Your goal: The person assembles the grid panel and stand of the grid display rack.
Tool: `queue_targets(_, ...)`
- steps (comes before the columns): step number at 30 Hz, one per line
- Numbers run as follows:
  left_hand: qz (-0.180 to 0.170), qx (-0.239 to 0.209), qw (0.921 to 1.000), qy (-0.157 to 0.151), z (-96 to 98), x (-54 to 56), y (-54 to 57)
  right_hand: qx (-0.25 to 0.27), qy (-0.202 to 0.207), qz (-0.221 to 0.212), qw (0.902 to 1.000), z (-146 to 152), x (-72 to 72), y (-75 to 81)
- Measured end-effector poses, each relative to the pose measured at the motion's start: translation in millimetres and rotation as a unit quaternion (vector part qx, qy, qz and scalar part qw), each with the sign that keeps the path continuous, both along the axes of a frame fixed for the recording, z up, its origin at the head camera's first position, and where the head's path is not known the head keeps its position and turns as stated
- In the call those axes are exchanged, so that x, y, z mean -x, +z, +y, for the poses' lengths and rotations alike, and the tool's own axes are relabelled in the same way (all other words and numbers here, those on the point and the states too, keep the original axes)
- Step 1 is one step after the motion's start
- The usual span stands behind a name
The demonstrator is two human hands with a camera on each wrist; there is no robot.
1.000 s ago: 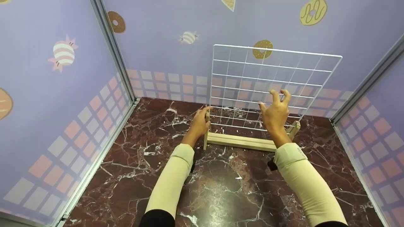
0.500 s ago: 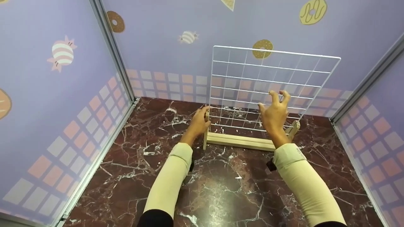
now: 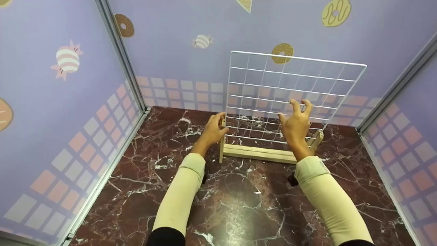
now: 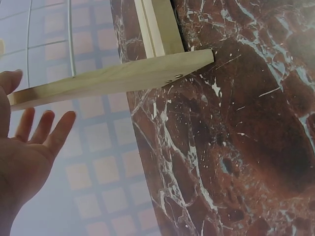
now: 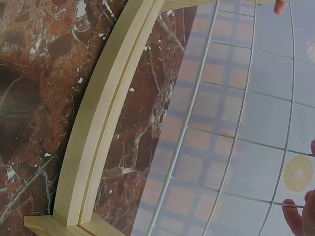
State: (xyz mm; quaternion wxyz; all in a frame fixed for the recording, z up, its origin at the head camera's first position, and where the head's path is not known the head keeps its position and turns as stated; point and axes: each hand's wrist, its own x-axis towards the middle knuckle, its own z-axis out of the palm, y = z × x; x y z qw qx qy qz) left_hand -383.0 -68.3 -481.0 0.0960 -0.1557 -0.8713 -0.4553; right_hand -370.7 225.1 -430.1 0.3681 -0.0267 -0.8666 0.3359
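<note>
A white wire grid panel (image 3: 290,89) stands tilted over a pale wooden stand (image 3: 259,153). The stand has a grooved crossbar (image 5: 108,118) and two side boards. My left hand (image 3: 213,130) grips the upper part of the left side board (image 4: 113,78), thumb on the grid side and fingers on the outer side. In the head view my right hand (image 3: 297,124) is at the right half of the grid, fingers bent at its wires. Only a few of its fingertips (image 5: 293,219) show in the right wrist view. The right side board (image 3: 316,140) is partly behind the right wrist.
A dark red marbled surface (image 3: 235,205) lies under the stand. Purple patterned walls (image 3: 177,54) enclose it at the back, left and right, with metal strips (image 3: 129,65) at the corners. Small white flecks lie around the stand.
The top of the grid has come slightly lower. My left hand has shifted a little left, its thumb now lower against the board. The right hand has moved slightly left with the grid.
</note>
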Motion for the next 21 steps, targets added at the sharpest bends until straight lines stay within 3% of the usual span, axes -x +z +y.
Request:
queue_targets(4,0.016,-0.029,0.9994,0.008,-0.8,3.5,15.1,0.0,0.001,0.002,1.0,0,0.2,-1.1)
queue_targets(11,0.026,-0.075,0.9958,0.046,8.5,8.2,65.3,-0.004,-0.002,0.008,1.0,-1,0.5,-3.2)
queue_targets(15,0.049,-0.093,0.9917,0.073,16.0,11.2,93.1,-0.003,0.001,0.002,1.0,-2,0.7,-3.8)
queue_targets(21,0.066,-0.088,0.9902,0.086,28.5,11.0,125.5,0.002,0.0,0.001,1.0,-3,0.3,-2.6)
